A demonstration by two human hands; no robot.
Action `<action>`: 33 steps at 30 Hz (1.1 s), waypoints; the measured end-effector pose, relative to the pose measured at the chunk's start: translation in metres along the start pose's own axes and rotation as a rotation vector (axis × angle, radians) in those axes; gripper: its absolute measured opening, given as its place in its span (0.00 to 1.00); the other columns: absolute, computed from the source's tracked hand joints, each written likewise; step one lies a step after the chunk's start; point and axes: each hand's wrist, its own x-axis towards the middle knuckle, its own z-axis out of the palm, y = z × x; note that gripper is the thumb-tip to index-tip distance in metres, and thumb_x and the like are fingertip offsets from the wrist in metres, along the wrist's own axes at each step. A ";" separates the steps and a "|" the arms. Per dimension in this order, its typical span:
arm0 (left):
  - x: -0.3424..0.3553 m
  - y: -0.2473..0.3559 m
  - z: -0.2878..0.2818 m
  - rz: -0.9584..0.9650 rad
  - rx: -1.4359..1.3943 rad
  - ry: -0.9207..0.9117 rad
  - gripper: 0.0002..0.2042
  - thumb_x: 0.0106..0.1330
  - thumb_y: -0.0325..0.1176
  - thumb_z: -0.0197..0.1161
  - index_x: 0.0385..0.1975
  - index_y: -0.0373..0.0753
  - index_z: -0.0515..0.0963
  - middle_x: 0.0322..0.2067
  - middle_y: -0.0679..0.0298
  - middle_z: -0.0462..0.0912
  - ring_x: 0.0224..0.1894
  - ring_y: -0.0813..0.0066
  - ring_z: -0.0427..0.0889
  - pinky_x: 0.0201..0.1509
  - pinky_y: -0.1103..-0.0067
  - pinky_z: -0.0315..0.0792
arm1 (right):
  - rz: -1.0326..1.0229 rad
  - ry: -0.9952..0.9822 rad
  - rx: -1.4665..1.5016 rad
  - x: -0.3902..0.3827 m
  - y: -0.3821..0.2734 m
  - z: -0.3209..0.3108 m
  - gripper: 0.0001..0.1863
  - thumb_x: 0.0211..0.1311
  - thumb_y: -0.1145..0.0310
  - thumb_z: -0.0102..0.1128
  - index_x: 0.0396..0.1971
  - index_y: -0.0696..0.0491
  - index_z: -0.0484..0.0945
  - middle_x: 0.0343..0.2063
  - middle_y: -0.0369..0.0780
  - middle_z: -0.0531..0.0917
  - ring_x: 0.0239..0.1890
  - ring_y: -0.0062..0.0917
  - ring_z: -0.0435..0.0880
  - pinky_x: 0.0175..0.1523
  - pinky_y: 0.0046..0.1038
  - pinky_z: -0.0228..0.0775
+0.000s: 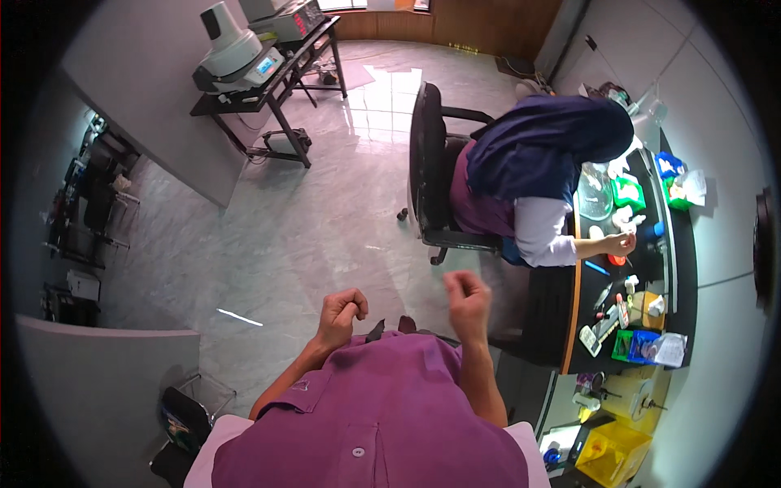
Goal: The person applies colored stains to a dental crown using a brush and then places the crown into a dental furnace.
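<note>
My left hand is held in front of my purple shirt, over the grey floor, its fingers curled in. I see nothing in it. To the right, my right hand is raised with the fingers folded into a loose fist, and nothing shows in it either. Neither hand touches anything. Closest to the right hand is the black wheeled office chair, a short way ahead, where a co-worker in a dark blue head covering sits leaning toward a workbench.
Green and blue trays, a glass dish and small tools lie on the bench. A yellow bin stands near right. A black table carries a white machine at far left. A partition and a chair are near left.
</note>
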 end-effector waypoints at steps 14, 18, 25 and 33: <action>0.016 -0.003 0.001 -0.125 0.109 -0.065 0.10 0.59 0.20 0.47 0.30 0.31 0.79 0.23 0.66 0.77 0.27 0.81 0.74 0.34 0.82 0.69 | -0.018 0.531 1.198 0.073 0.135 -0.292 0.32 0.77 0.52 0.36 0.63 0.67 0.66 0.66 0.55 0.68 0.70 0.44 0.65 0.76 0.43 0.52; 0.027 0.011 0.003 -0.101 0.146 -0.040 0.10 0.60 0.19 0.48 0.30 0.30 0.80 0.24 0.65 0.78 0.28 0.81 0.75 0.34 0.81 0.71 | -0.181 0.054 1.363 0.078 0.141 -0.286 0.34 0.77 0.51 0.34 0.65 0.68 0.62 0.69 0.56 0.63 0.73 0.45 0.59 0.78 0.42 0.49; 0.023 0.001 -0.012 -0.076 0.051 0.049 0.09 0.61 0.19 0.48 0.31 0.30 0.78 0.24 0.66 0.77 0.28 0.81 0.74 0.35 0.82 0.70 | -0.260 0.163 1.519 0.079 0.133 -0.251 0.36 0.77 0.50 0.32 0.66 0.71 0.59 0.69 0.57 0.62 0.74 0.47 0.57 0.78 0.43 0.50; 0.026 0.001 -0.034 -0.060 0.083 0.070 0.10 0.62 0.19 0.47 0.31 0.31 0.78 0.23 0.67 0.76 0.28 0.82 0.73 0.35 0.82 0.69 | -0.405 0.047 1.611 0.078 0.111 -0.222 0.34 0.78 0.51 0.29 0.66 0.66 0.61 0.70 0.51 0.63 0.75 0.40 0.56 0.79 0.43 0.46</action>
